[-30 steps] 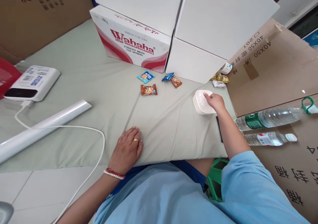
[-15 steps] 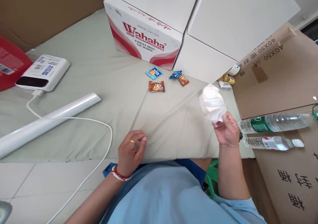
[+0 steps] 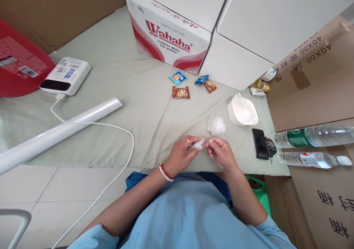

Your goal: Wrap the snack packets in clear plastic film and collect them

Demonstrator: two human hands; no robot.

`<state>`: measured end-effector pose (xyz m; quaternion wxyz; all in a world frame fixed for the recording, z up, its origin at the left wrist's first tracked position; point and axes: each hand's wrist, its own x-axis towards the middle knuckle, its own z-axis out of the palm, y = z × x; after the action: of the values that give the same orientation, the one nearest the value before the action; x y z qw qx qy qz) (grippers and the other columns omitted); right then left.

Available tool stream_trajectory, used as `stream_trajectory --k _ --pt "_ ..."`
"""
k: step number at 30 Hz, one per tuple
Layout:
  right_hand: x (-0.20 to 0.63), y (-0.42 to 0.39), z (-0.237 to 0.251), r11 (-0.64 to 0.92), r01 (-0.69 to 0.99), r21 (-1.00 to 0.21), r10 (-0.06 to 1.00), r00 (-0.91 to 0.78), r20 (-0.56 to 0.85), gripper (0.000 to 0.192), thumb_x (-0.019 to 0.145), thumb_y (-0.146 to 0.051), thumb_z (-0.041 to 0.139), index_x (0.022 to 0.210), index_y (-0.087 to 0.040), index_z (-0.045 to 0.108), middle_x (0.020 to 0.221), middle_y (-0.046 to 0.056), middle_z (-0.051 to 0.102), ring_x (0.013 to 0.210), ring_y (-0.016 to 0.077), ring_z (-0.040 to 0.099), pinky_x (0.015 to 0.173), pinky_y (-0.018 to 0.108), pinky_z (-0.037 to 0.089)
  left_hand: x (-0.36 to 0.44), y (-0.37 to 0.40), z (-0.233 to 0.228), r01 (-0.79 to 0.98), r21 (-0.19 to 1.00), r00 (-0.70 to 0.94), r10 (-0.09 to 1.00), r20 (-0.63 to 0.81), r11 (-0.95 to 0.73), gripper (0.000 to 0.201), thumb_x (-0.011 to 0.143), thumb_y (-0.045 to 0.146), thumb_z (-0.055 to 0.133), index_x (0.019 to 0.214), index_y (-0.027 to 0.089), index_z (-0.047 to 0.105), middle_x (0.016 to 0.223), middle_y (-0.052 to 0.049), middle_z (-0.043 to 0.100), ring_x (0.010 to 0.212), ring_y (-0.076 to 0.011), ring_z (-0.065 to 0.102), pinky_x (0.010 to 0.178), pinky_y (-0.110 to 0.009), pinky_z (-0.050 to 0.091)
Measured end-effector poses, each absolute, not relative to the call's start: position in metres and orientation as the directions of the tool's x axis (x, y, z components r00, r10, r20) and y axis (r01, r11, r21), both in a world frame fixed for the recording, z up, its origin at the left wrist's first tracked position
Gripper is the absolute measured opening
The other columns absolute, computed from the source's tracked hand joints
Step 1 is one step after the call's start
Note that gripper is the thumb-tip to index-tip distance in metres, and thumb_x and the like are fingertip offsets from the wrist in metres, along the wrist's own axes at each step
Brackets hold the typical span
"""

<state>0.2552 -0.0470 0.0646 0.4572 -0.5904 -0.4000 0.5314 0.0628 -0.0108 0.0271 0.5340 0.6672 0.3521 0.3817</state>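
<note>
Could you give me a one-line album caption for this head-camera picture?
Both hands, left hand and right hand, pinch a small clear plastic piece over a green-sheeted table.

A pale grey-green sheet (image 3: 132,76) was spread over the bed, and everything else was coloured against it. Behind it, the water carton (image 3: 171,39) was printed white with red swirls and red lettering; the box (image 3: 249,31) beside that carton was plain white. Three snack packets in front of the carton were seen in blue (image 3: 177,77), brown (image 3: 180,92), and blue-and-brown (image 3: 206,83). A clear, whitish plastic wrap (image 3: 198,144) was held between the hands (image 3: 201,153). The tub (image 3: 242,112) right of the packets was white, the phone (image 3: 259,143) black, the power bank (image 3: 66,76) white, the bracelet (image 3: 165,172) red and white, the shirt (image 3: 182,216) light blue.
</note>
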Motion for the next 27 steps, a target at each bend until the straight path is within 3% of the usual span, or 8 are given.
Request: stream_trajectory --k 2,4,7,11,15,19,23,27 --pt "0.268 -0.038 0.066 -0.128 0.331 -0.935 0.951 0.309 -0.021 0.032 0.091 -0.054 0.067 0.095 -0.022 0.070 0.096 0.006 0.067 0.063 0.0129 0.052 0.060 0.029 0.049 0.054 -0.010 0.022 0.149 0.981 0.367 0.928 0.065 -0.128 0.023 0.096 0.030 0.058 0.113 0.021 0.071 0.098 -0.005 0.075 0.087 -0.0189 0.070 0.079 -0.033 0.055" --pt "0.283 -0.027 0.064 -0.101 0.652 -0.751 0.920 0.348 0.178 0.039 0.089 -0.050 0.070 0.119 -0.025 0.068 0.125 0.011 0.062 0.083 0.0188 0.061 0.076 0.036 0.056 0.046 -0.009 0.017 0.212 0.970 0.310 0.950 0.047 -0.117 0.027 0.096 0.035 0.059 0.117 0.021 0.069 0.101 -0.006 0.075 0.087 -0.0199 0.070 0.079 -0.034 0.055" --pt "0.301 -0.015 0.050 -0.160 0.889 -0.429 0.960 0.241 0.141 0.051 0.084 -0.043 0.074 0.131 -0.025 0.066 0.153 0.017 0.043 0.121 0.0342 0.058 0.096 0.051 0.054 0.036 -0.010 0.011 0.229 0.959 0.288 0.953 0.096 -0.166 0.036 0.094 0.033 0.060 0.129 0.022 0.061 0.119 -0.009 0.072 0.105 -0.0229 0.070 0.091 -0.038 0.054" --pt "0.316 -0.015 0.025 -0.249 0.931 -0.265 0.952 0.286 0.108 0.044 0.088 -0.033 0.064 0.131 -0.020 0.067 0.148 0.020 0.046 0.124 0.0368 0.056 0.102 0.056 0.050 0.031 -0.015 -0.005 0.119 0.990 0.228 0.972 0.051 -0.080 0.042 0.089 0.026 0.061 0.129 0.021 0.048 0.136 -0.015 0.064 0.109 -0.0228 0.072 0.094 -0.039 0.055" --pt "0.330 -0.017 0.028 -0.262 0.890 -0.373 0.938 0.326 0.119 0.037 0.089 -0.024 0.054 0.122 -0.017 0.071 0.112 0.014 0.065 0.092 0.0248 0.066 0.090 0.044 0.056 0.029 -0.015 -0.018 0.101 0.994 0.193 0.981 0.012 -0.031 0.017 0.090 0.030 0.060 0.103 0.023 0.052 0.117 -0.010 0.070 0.100 -0.0210 0.072 0.090 -0.037 0.057" --pt "0.353 -0.006 0.065 -0.087 0.891 -0.445 0.869 0.287 0.403 0.029 0.093 -0.030 0.054 0.115 -0.020 0.071 0.105 0.009 0.068 0.086 0.0204 0.065 0.081 0.036 0.057 0.029 -0.011 -0.011 0.177 0.976 0.233 0.969 0.085 -0.129 0.013 0.094 0.032 0.058 0.102 0.023 0.061 0.109 -0.007 0.069 0.098 -0.0199 0.068 0.084 -0.033 0.056" --pt "0.390 0.030 0.088 -0.162 0.923 -0.349 0.705 0.355 0.614 0.035 0.096 -0.030 0.051 0.123 -0.018 0.068 0.118 0.013 0.064 0.094 0.0218 0.064 0.087 0.038 0.055 0.029 -0.011 -0.001 0.244 0.937 0.255 0.949 0.185 -0.249 0.018 0.095 0.034 0.060 0.106 0.023 0.069 0.112 -0.008 0.067 0.094 -0.0182 0.066 0.078 -0.031 0.056" --pt "0.422 0.070 0.080 -0.329 0.912 -0.245 0.863 0.396 0.314 0.032 0.090 -0.024 0.051 0.110 -0.013 0.074 0.108 0.017 0.068 0.099 0.0271 0.063 0.095 0.042 0.051 0.029 -0.013 0.000 0.267 0.928 0.237 0.951 0.198 -0.260 0.021 0.097 0.038 0.060 0.104 0.023 0.073 0.109 -0.007 0.066 0.084 -0.0157 0.065 0.077 -0.031 0.056"
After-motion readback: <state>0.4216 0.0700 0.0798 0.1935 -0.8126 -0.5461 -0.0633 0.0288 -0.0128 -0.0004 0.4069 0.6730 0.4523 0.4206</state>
